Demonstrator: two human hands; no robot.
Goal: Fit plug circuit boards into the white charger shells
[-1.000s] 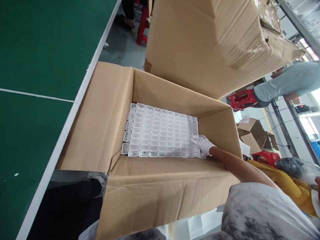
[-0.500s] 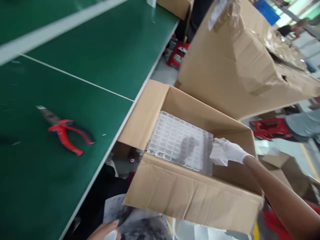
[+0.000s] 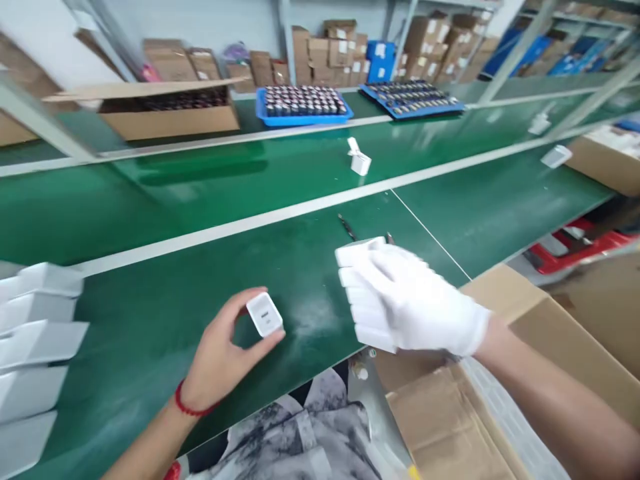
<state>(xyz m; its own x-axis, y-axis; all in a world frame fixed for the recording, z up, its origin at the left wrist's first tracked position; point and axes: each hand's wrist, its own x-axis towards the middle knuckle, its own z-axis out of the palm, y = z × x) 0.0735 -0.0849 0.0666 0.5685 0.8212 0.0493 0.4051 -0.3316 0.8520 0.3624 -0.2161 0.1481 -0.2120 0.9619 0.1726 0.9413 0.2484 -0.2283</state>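
Observation:
My left hand [image 3: 227,347], bare with a red bead bracelet, pinches a white charger housing [image 3: 265,315] between thumb and fingers. Its end with two port slots faces me, held above the green bench [image 3: 295,267]. To the right, my white-gloved right hand [image 3: 415,297] is closed on a stack of white boxy pieces [image 3: 363,293]; motion blurs it, and the glove covers part of the stack. Just beyond the glove lies a thin dark tool [image 3: 346,227]. More white boxy pieces [image 3: 40,340] stand in a row at the left edge.
An open carton [image 3: 530,313] stands beside the bench at right, below my right forearm. On the rear shelf are blue trays [image 3: 305,120] of small parts and an open box [image 3: 170,125]. Small white pieces [image 3: 360,163] lie farther back. A red stool [image 3: 580,247] is at right.
My view has swung left from the carton to the bench. My right hand has come out of the carton with a stack of white pieces; my left hand has risen over the bench with a charger housing.

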